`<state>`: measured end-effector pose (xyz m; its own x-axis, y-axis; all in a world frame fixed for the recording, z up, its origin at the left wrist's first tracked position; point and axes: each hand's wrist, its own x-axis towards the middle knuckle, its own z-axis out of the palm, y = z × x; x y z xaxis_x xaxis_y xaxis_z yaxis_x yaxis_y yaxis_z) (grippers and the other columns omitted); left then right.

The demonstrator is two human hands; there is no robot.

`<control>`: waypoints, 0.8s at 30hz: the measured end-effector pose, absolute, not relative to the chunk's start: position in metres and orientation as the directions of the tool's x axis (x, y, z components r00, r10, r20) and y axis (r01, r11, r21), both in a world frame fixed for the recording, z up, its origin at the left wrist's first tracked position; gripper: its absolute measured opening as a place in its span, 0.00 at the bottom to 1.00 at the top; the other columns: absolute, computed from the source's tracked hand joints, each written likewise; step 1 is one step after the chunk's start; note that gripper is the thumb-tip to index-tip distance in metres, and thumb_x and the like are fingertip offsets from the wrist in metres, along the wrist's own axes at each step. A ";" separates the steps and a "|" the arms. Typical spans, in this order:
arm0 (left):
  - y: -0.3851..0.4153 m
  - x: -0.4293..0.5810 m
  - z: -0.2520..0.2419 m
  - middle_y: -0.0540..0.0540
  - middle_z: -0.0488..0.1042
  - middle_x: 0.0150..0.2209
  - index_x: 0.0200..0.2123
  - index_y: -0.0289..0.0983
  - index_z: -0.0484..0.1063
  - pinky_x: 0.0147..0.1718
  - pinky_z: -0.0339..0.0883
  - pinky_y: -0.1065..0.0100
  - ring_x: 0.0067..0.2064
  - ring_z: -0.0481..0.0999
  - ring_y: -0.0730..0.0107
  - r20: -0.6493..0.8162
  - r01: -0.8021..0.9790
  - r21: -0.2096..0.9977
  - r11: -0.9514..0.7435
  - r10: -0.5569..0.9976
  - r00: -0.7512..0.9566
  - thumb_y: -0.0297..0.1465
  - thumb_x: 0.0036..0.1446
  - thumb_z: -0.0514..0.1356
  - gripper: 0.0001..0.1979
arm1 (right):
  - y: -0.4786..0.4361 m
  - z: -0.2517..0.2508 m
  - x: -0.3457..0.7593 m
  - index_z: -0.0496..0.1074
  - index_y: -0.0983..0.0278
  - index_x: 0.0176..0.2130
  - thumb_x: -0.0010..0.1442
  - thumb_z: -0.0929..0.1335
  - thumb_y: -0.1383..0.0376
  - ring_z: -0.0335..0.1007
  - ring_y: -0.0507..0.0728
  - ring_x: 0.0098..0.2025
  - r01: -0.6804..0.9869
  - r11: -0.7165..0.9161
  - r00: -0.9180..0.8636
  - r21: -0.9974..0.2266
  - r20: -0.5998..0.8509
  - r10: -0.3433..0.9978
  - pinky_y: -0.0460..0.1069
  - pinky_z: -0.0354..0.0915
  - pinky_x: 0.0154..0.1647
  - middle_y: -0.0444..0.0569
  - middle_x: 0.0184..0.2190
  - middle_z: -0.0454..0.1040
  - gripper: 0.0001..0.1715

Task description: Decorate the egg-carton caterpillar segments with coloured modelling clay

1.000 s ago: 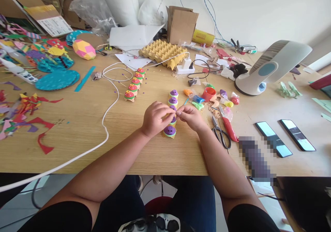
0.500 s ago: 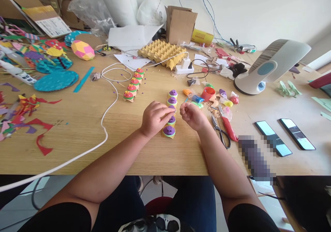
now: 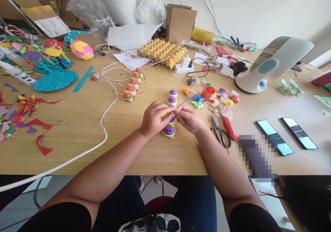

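Observation:
My left hand (image 3: 157,118) and my right hand (image 3: 188,117) meet fingertip to fingertip over the middle of a row of egg-carton cups (image 3: 169,132) topped with purple clay. Both hands are closed in a pinch. Whatever lies between the fingertips is too small to make out. Dark dots like eyes show on the nearest purple cup, and the middle cups are partly hidden under my fingers. Further back to the left stands a second row of egg-carton cups (image 3: 132,83) in red, green and yellow, with small dark-tipped sticks beside it.
Right of my hands lie scissors (image 3: 219,132), a red-handled knife (image 3: 229,126), clay packets (image 3: 196,97) and an orange-red tub (image 3: 208,93). Two phones (image 3: 274,137) and a white fan (image 3: 261,69) stand further right. A white cable (image 3: 103,128) crosses the left side. A yellow egg tray (image 3: 161,51) lies behind.
My right hand has moved left, and its fingertips now meet those of my left hand above the purple row. My left hand has stayed nearly in place.

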<state>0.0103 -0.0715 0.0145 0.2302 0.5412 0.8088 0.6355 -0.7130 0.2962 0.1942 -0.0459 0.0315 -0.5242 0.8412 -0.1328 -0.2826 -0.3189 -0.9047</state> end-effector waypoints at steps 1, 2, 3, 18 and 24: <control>-0.071 0.010 0.014 0.47 0.81 0.36 0.46 0.40 0.78 0.40 0.69 0.63 0.38 0.75 0.66 0.805 0.633 0.303 -0.713 0.546 0.230 0.30 0.63 0.63 0.08 | -0.046 0.032 0.195 0.71 0.63 0.29 0.45 0.80 0.54 0.53 0.46 0.23 -0.278 -0.325 -0.526 -0.904 -0.140 0.839 0.44 0.45 0.23 0.40 0.22 0.66 0.22; -0.071 0.011 0.014 0.47 0.81 0.36 0.46 0.40 0.78 0.40 0.69 0.63 0.38 0.75 0.66 0.803 0.631 0.310 -0.711 0.551 0.227 0.31 0.64 0.63 0.09 | -0.046 0.032 0.195 0.71 0.63 0.30 0.46 0.80 0.54 0.52 0.46 0.23 -0.272 -0.329 -0.529 -0.904 -0.145 0.836 0.44 0.44 0.22 0.39 0.22 0.66 0.22; -0.071 0.011 0.014 0.47 0.81 0.36 0.47 0.40 0.78 0.40 0.69 0.63 0.38 0.75 0.66 0.801 0.631 0.316 -0.708 0.556 0.222 0.31 0.64 0.63 0.09 | -0.045 0.032 0.195 0.72 0.63 0.30 0.46 0.80 0.53 0.51 0.46 0.23 -0.265 -0.330 -0.533 -0.906 -0.148 0.833 0.44 0.44 0.22 0.39 0.22 0.65 0.23; -0.072 0.010 0.016 0.48 0.81 0.34 0.38 0.40 0.80 0.41 0.68 0.64 0.37 0.76 0.68 0.783 0.618 0.422 -0.664 0.610 0.121 0.33 0.65 0.63 0.05 | -0.041 0.029 0.196 0.69 0.65 0.25 0.51 0.76 0.44 0.46 0.46 0.21 -0.161 -0.221 -0.533 -0.962 -0.104 0.840 0.46 0.40 0.22 0.39 0.20 0.60 0.29; -0.071 0.010 0.016 0.48 0.80 0.33 0.38 0.40 0.80 0.40 0.68 0.65 0.36 0.75 0.69 0.801 0.610 0.413 -0.676 0.588 0.110 0.31 0.64 0.64 0.05 | -0.042 0.029 0.195 0.70 0.65 0.26 0.50 0.77 0.43 0.45 0.45 0.21 -0.178 -0.246 -0.558 -0.953 -0.108 0.823 0.46 0.38 0.22 0.39 0.20 0.61 0.29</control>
